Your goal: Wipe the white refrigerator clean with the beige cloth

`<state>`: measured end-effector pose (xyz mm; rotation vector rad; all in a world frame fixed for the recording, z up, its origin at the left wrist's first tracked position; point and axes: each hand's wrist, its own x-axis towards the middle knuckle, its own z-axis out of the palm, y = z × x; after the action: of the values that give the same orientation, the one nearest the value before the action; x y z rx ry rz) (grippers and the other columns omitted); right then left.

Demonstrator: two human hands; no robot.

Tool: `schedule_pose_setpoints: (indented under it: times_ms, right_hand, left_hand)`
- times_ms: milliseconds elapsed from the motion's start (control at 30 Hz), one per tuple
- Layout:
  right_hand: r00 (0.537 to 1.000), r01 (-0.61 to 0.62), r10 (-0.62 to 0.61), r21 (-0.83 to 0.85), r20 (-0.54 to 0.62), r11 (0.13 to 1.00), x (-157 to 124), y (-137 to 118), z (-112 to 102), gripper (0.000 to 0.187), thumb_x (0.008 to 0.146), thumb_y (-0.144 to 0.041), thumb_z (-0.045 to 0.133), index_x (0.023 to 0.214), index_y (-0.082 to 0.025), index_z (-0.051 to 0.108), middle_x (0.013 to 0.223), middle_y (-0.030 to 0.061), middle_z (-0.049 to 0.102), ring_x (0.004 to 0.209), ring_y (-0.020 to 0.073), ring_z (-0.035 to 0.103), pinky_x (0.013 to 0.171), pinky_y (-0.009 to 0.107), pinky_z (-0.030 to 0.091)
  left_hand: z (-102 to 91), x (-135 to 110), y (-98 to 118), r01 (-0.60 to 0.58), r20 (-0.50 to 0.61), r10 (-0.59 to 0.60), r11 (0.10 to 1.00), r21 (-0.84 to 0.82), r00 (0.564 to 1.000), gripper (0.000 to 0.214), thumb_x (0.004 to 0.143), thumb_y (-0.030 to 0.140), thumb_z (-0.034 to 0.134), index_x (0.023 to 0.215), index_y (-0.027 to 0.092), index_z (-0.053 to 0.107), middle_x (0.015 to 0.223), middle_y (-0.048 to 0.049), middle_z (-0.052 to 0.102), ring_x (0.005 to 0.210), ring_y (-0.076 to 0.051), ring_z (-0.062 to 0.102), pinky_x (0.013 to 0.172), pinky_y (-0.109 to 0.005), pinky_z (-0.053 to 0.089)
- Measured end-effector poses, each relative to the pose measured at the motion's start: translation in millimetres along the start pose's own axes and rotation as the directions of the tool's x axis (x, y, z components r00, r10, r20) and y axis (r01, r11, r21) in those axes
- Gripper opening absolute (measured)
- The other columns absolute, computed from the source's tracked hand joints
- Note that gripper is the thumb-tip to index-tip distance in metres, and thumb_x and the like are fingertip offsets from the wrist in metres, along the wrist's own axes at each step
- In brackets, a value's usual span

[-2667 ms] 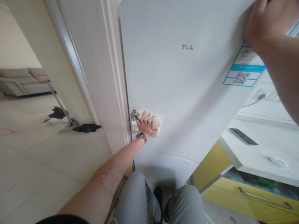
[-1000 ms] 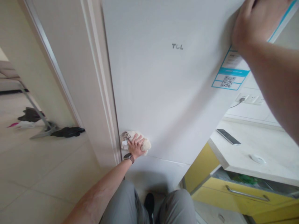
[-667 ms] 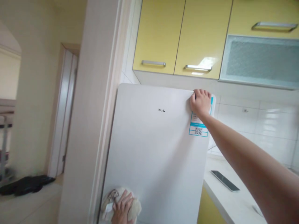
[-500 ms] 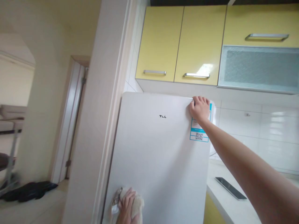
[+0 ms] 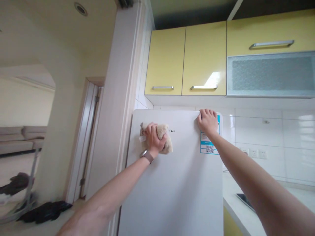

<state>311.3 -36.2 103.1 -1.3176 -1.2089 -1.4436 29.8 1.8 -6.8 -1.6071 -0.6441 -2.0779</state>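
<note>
A white fridge (image 5: pixel 177 183) stands against the door frame, its door facing me. My left hand (image 5: pixel 154 139) presses a beige cloth (image 5: pixel 164 140) flat against the upper left of the door, partly covering the brand lettering. A watch sits on that wrist. My right hand (image 5: pixel 208 121) curls its fingers over the top right edge of the fridge, just above a blue and white label (image 5: pixel 209 144).
Yellow wall cupboards (image 5: pixel 187 60) with metal handles hang above the fridge. A white counter (image 5: pixel 246 209) with a dark phone (image 5: pixel 244 200) lies to the right, under tiled wall with sockets. Left, a doorway opens to a room with a sofa (image 5: pixel 22 136) and dark clothes (image 5: pixel 46 209) on the floor.
My left hand has carried the cloth from the bottom of the fridge door up to its top left. My view has tilted upward. The right hand has kept its hold on the top edge.
</note>
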Motion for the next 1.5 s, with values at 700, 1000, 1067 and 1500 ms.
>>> schedule_pose_setpoints:
  times_ms: [700,1000,1067,1500]
  right_hand:
    - [1.0,-0.008,0.008,0.029,0.027,1.0,1,-2,0,0.032,0.096,-0.03,0.033,0.104,-0.02,0.062,0.105,0.0128,0.063,0.106,0.0296,0.049,0.103,0.044,0.033]
    - [0.998,-0.032,0.03,0.05,0.052,0.998,2,-3,-3,0.034,0.095,-0.03,0.033,0.109,-0.02,0.062,0.108,0.0131,0.062,0.108,0.0306,0.048,0.104,0.046,0.033]
    - [0.998,-0.041,0.038,0.049,0.052,0.998,3,-3,-3,0.034,0.095,-0.03,0.033,0.109,-0.02,0.062,0.109,0.0135,0.062,0.109,0.0311,0.048,0.104,0.047,0.033]
    - [0.995,-0.069,0.065,0.066,0.072,0.995,3,-4,-1,0.035,0.095,-0.03,0.032,0.111,-0.017,0.061,0.113,0.015,0.061,0.113,0.0313,0.047,0.107,0.05,0.031]
  left_hand:
    - [56.8,48,21,-0.115,0.249,0.018,0.917,0.383,0.968,0.053,0.091,0.05,0.054,0.135,0.02,0.054,0.148,-0.0169,0.051,0.144,-0.034,0.035,0.113,-0.062,0.026]
    - [43.7,16,19,-0.102,0.314,-0.014,0.932,0.349,0.949,0.055,0.088,0.049,0.058,0.134,0.02,0.056,0.149,-0.0161,0.05,0.147,-0.035,0.032,0.114,-0.06,0.025]
    - [41.1,10,18,-0.104,0.328,-0.015,0.935,0.34,0.945,0.057,0.087,0.049,0.059,0.135,0.021,0.055,0.149,-0.0157,0.051,0.146,-0.035,0.032,0.114,-0.06,0.025]
    - [29.3,-30,9,-0.101,0.371,-0.031,0.939,0.329,0.928,0.057,0.084,0.05,0.06,0.133,0.022,0.058,0.149,-0.0145,0.051,0.148,-0.036,0.031,0.113,-0.059,0.027]
